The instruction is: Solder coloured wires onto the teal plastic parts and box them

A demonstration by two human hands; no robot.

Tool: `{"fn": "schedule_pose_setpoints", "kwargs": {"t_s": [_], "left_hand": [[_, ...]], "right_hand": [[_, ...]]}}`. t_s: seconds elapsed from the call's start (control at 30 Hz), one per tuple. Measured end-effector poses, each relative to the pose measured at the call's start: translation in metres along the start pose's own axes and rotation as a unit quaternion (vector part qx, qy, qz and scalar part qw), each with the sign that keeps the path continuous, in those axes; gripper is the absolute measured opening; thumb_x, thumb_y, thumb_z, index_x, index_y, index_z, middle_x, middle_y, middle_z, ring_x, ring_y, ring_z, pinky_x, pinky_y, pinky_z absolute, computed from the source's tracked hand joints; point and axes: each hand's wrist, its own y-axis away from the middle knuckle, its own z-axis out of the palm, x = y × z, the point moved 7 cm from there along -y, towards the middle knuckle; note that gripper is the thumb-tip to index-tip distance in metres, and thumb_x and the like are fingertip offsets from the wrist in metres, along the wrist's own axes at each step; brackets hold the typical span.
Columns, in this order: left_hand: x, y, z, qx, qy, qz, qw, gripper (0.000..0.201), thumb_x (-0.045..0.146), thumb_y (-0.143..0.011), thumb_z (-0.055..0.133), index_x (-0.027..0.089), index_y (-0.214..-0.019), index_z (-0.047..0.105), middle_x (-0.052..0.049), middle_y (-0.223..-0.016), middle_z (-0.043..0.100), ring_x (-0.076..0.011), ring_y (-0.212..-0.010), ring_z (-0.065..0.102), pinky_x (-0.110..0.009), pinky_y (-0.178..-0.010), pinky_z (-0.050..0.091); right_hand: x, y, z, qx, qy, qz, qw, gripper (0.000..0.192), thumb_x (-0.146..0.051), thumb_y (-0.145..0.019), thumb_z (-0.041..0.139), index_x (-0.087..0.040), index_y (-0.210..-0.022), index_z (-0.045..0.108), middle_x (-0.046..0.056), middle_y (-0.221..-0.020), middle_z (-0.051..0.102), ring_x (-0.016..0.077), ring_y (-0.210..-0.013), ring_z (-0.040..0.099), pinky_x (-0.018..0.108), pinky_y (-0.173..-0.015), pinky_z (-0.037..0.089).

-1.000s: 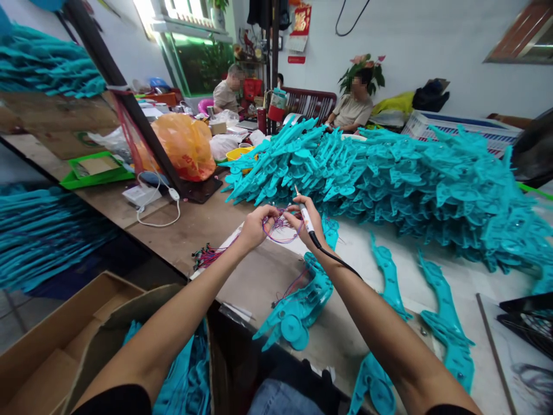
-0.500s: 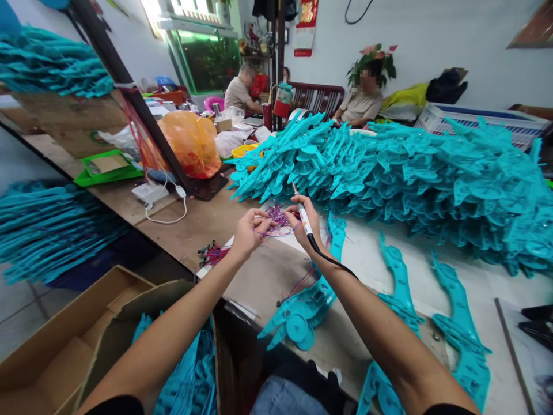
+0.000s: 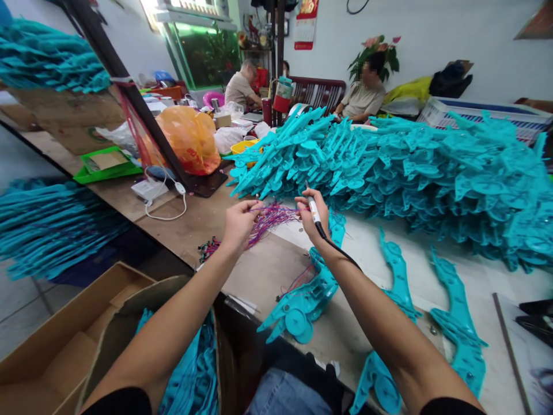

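While right hand [image 3: 311,216] grips tool, wires [image 3: 270,217] probably between hands.

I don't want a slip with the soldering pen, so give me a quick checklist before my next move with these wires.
1. Soldering pen gripped firmly in right hand: ok.
2. Wire bundle pinched in left hand: ok.
3. Pen tip clear of left hand fingers: ok, a gap shows.
4. Pen cord free of snags: ok, it trails along the right forearm.
5. Teal shell with wires resting on the table: ok.
6. Tip hot: cannot tell.
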Motion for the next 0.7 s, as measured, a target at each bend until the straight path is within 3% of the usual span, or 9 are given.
{"fn": "schedule_pose_setpoints", "kwargs": {"t_s": [0.17,0.27,0.4,0.5,0.6,0.7], "left_hand": [[0.032,-0.013,0.025,-0.043,0.049,-0.053,0.996,0.019,0.023,-0.066,0.075,0.011,-0.075,0.064,0.0,-0.056,0.061,-0.0042,-0.041,0.042,-0.016,-0.038,0.018],[0.051,-0.01,0.04,-0.134,-0.006,-0.074,0.988,0.025,0.017,-0.061,0.079,0.011,-0.082,0.067,0.002,-0.051,0.056,-0.0045,-0.039,0.041,-0.016,-0.038,0.019],[0.072,0.024,0.058,-0.308,-0.081,-0.098,0.943,0.03,0.015,-0.056,0.084,0.011,-0.083,0.072,0.001,-0.057,0.057,-0.0034,-0.044,0.04,-0.017,-0.04,0.021],[0.073,0.07,0.078,-0.399,-0.036,-0.157,0.902,0.035,0.022,-0.059,0.086,0.012,-0.09,0.073,0.002,-0.057,0.054,-0.0036,-0.045,0.039,-0.017,-0.042,0.023],[0.06,0.122,0.105,-0.43,0.051,-0.212,0.876,0.032,0.031,-0.066,0.084,0.01,-0.087,0.072,0.005,-0.051,0.045,-0.0031,-0.043,0.035,-0.017,-0.042,0.023],[0.032,0.165,0.131,-0.415,0.092,-0.252,0.87,0.029,0.033,-0.069,0.082,0.009,-0.083,0.07,0.001,-0.056,0.053,-0.0049,-0.047,0.042,-0.017,-0.043,0.027]], "right_hand": [[-0.028,-0.014,-0.012,-0.015,-0.096,0.036,0.995,0.033,-0.028,-0.071,0.06,-0.026,-0.103,0.05,-0.005,-0.077,0.064,0.0103,-0.054,0.058,0.024,-0.049,0.046],[-0.06,-0.017,-0.035,-0.059,-0.134,0.027,0.989,0.038,-0.028,-0.068,0.067,-0.025,-0.102,0.05,-0.004,-0.075,0.064,0.0102,-0.057,0.059,0.022,-0.048,0.045],[-0.108,-0.006,-0.11,-0.07,-0.079,-0.028,0.994,0.042,-0.028,-0.064,0.079,-0.024,-0.098,0.054,-0.003,-0.077,0.064,0.013,-0.071,0.066,0.023,-0.057,0.05],[-0.13,0.021,-0.177,-0.07,-0.032,-0.025,0.997,0.045,-0.026,-0.063,0.082,-0.024,-0.099,0.055,-0.003,-0.079,0.065,0.0134,-0.073,0.067,0.025,-0.063,0.053],[-0.135,0.065,-0.233,-0.072,-0.026,0.02,0.997,0.043,-0.025,-0.066,0.081,-0.024,-0.1,0.055,-0.002,-0.078,0.067,0.0142,-0.071,0.067,0.026,-0.061,0.052],[-0.132,0.113,-0.276,-0.041,-0.038,0.049,0.997,0.04,-0.028,-0.068,0.079,-0.026,-0.1,0.054,-0.003,-0.072,0.065,0.0132,-0.062,0.064,0.028,-0.058,0.052]]}}
